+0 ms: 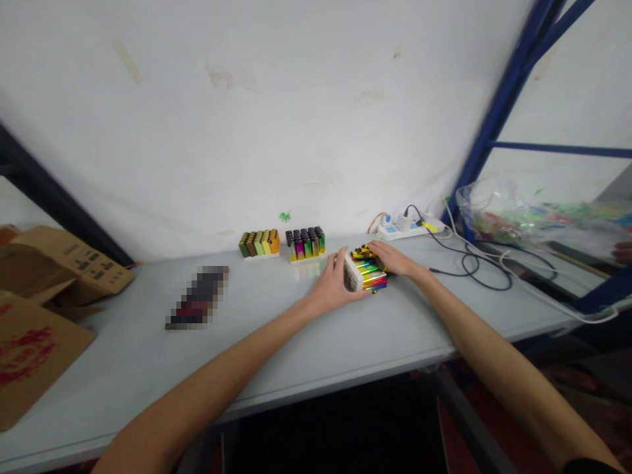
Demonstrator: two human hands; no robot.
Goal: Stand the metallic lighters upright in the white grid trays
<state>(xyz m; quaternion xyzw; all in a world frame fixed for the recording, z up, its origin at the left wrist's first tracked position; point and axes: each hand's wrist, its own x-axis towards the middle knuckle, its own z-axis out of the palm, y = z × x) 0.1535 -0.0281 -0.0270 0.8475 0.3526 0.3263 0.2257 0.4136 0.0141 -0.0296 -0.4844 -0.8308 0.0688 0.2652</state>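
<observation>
My left hand (334, 284) is wrapped round a white tray (352, 273) tipped on its side, its base turned toward the left. Shiny multicoloured lighters (371, 271) stick out of the tray to the right. At their far right end, my right hand (394, 258) lies against the lighters, its fingers together over their tops. To the left stand two more filled racks: one of metallic lighters with dark tops (306, 243), and one of green to orange lighters (259, 243).
A pixelated dark flat object (199, 297) lies left on the table (276, 342). Cardboard boxes (74, 263) fill the left end. A power strip (409, 227) and cables (486, 270) are at the right, near plastic bags (533, 214). Another person's hand (623, 252) shows at the right edge.
</observation>
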